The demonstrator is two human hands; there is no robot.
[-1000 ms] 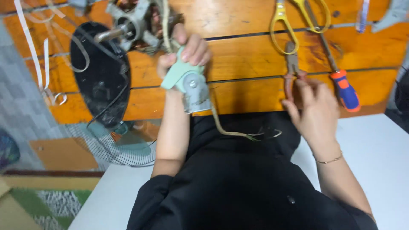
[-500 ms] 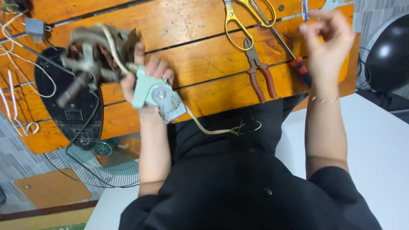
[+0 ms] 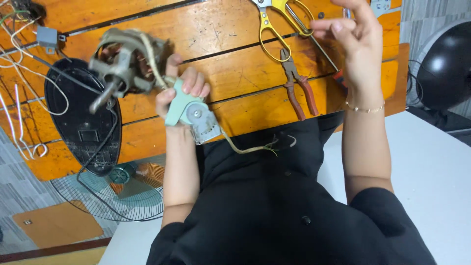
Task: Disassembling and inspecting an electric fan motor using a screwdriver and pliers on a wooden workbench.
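Fan motor [image 3: 128, 61] is sitting up off the wooden table [image 3: 211, 29], hanging out past the left hand [image 3: 182, 95], which is wrapping its grip tight around the pale green gearbox [image 3: 189, 112] bolted to the motor's back end. A frayed cord [image 3: 250, 146] is trailing from the gearbox down over the table's near edge onto the black shirt.

Right hand [image 3: 355, 46] is hovering above the table's right end with fingers loosely curled and thumb meeting fingertips; can't tell if anything's pinched in there. Just below and left of it, red-handled pliers [image 3: 298, 88] and yellow scissors [image 3: 277, 24] are lying well apart from the motor, with bare wood between.

Left side is getting crowded: a black fan base [image 3: 81, 122] is overhanging the table edge, white wires [image 3: 19, 88] are looping beside it, and a fan grille [image 3: 117, 189] is lying on the floor underneath.
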